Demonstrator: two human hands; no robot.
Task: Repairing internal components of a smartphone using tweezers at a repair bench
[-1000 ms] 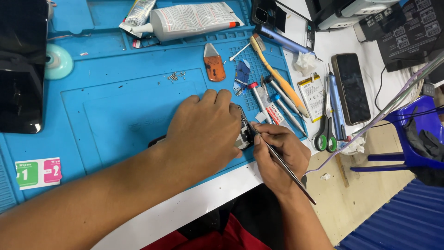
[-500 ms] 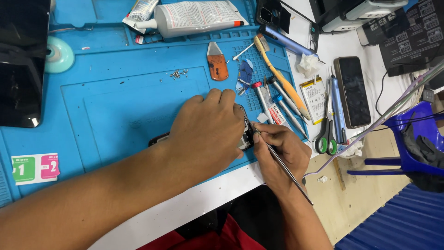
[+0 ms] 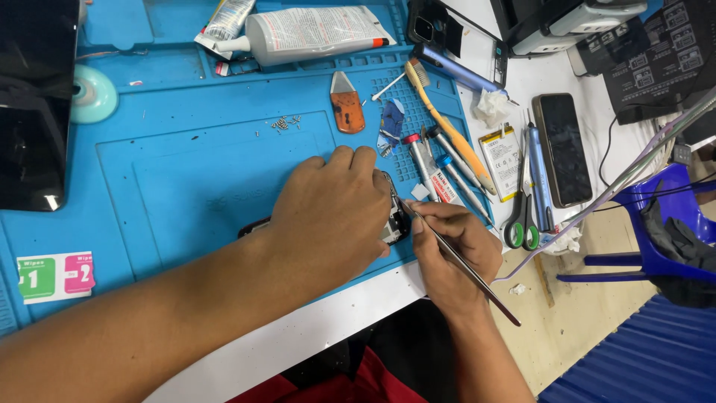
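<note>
Phone repair workshop: blue silicone work mat [image 3: 186, 172] on white counter [image 3: 298, 339], loose tiny screws [image 3: 283, 122], row of screwdrivers [image 3: 440, 168], glue tube [image 3: 306, 33], spare battery [image 3: 502, 160], scissors [image 3: 522, 220], dark phone [image 3: 563, 148].

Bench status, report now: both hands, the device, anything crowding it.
Left hand pressed flat over small device. Right hand gripping thin metal probe, tip at device edge. Screwdrivers close beside.

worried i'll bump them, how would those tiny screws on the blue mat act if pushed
The tiny screws lie loose in a small cluster on the flat blue mat, so a nudge would probably scatter them. They look very light and rounded, so likely to roll. Their size probably makes them hard to pinch with bare fingers.
</note>
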